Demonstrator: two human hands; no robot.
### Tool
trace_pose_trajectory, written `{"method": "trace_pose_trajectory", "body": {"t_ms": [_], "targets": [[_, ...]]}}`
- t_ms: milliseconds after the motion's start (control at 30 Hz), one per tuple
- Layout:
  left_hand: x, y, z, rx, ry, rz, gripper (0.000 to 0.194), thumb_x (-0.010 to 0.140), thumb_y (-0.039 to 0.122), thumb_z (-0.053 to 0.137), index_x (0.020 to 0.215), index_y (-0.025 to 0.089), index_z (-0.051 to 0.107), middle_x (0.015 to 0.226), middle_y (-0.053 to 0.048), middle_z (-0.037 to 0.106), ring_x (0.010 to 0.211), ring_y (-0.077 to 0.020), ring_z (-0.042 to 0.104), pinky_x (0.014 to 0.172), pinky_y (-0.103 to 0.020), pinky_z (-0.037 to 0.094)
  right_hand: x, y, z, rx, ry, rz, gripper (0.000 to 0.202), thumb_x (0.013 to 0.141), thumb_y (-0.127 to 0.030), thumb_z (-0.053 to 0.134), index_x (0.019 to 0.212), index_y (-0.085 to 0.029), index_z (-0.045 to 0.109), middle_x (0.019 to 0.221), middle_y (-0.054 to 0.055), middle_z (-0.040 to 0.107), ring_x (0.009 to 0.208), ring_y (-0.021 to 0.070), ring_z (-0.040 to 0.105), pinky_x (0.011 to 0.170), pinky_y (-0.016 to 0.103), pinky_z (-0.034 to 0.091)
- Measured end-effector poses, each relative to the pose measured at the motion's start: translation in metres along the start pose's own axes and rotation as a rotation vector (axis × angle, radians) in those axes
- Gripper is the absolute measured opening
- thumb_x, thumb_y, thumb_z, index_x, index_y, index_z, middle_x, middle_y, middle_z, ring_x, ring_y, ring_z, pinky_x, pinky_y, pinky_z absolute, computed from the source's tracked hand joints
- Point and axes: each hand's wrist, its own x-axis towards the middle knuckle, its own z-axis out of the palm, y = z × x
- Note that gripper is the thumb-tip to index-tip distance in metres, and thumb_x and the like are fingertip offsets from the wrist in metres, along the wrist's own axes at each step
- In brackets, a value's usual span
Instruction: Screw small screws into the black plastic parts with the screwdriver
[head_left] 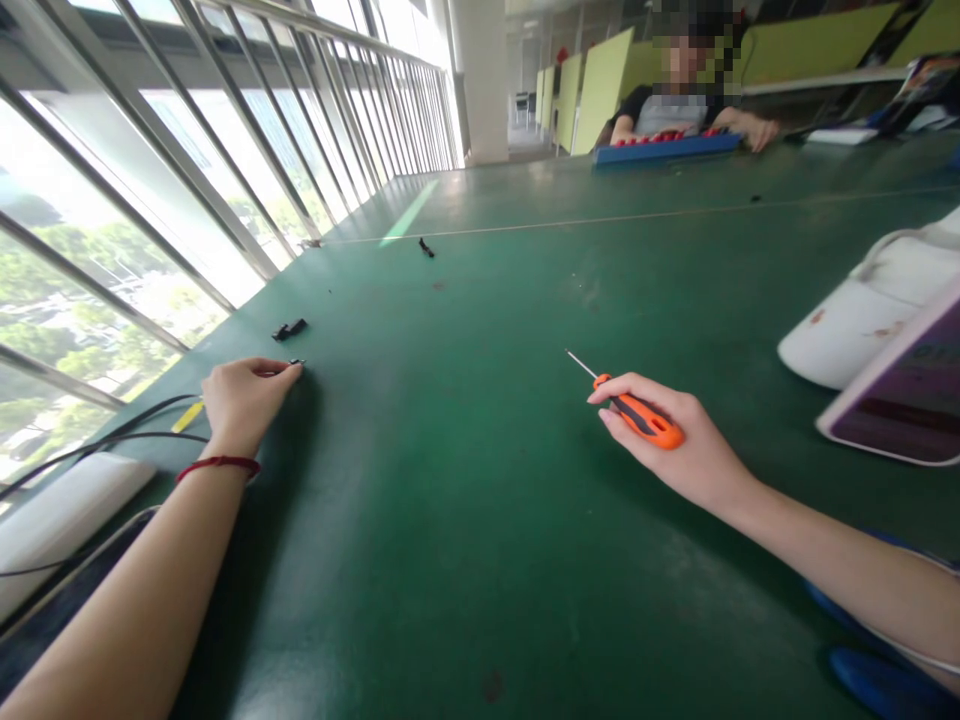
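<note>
My right hand (pixel 667 420) is closed around the handle of an orange and black screwdriver (pixel 646 422). Its thin metal shaft points up and to the left, with the tip over the green table (pixel 450 480). At the left, my left hand (pixel 247 392) pinches a small dark piece (pixel 297 362) between thumb and fingertips, low over the tabletop. That piece is too small to name. Just beyond it lies a small black part (pixel 289 330), and another small black part (pixel 426 247) rests farther back.
A metal railing (pixel 247 120) runs along the left edge. Black cables (pixel 112 440) and a white box (pixel 75 520) lie near my left forearm. At right stand a white object (pixel 862 310) and a pale-framed panel (pixel 900 390). A person sits across, behind a blue tray (pixel 667 148).
</note>
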Motion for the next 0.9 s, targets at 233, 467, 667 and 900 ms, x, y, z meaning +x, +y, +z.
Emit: {"method": "trace_pose_trajectory", "body": {"t_ms": [233,467,667,900], "targets": [[0.009,-0.010,-0.011,-0.065,0.006,-0.035,0.026,0.065,0.044,0.065,0.079,0.022,0.067,0.058,0.007,0.062,0.071,-0.0151,0.054,0.064,-0.023,0.038,0.000,-0.002,-0.001,0.008,-0.046,0.032,0.010,0.081,-0.023,0.054,0.089,-0.022,0.058,0.083,0.000,0.064,0.065,0.0130,0.058,0.057,0.024,0.043],[0.017,-0.022,-0.012,-0.060,-0.087,-0.013,0.029,0.064,0.046,0.067,0.084,0.024,0.069,0.060,0.007,0.062,0.071,-0.0136,0.053,0.064,-0.021,0.038,0.001,-0.002,0.000,0.014,-0.065,0.040,0.009,0.080,-0.023,0.054,0.088,-0.022,0.058,0.080,-0.001,0.064,0.062,0.0116,0.057,0.056,0.024,0.043],[0.019,-0.024,-0.012,-0.056,-0.114,-0.005,0.035,0.067,0.045,0.066,0.093,0.021,0.070,0.069,0.004,0.063,0.072,-0.0131,0.052,0.064,-0.021,0.038,0.001,-0.001,0.000,0.020,-0.090,0.055,0.010,0.081,-0.024,0.054,0.089,-0.022,0.059,0.085,0.000,0.065,0.066,0.0123,0.058,0.059,0.024,0.043],[0.022,-0.026,-0.012,-0.073,-0.168,-0.037,0.043,0.065,0.044,0.069,0.100,0.018,0.070,0.073,0.002,0.061,0.074,-0.0136,0.052,0.062,-0.020,0.037,0.001,-0.001,0.001,0.014,-0.103,0.050,0.010,0.081,-0.026,0.053,0.088,-0.023,0.059,0.083,0.000,0.065,0.063,0.0118,0.056,0.057,0.024,0.042]]}}
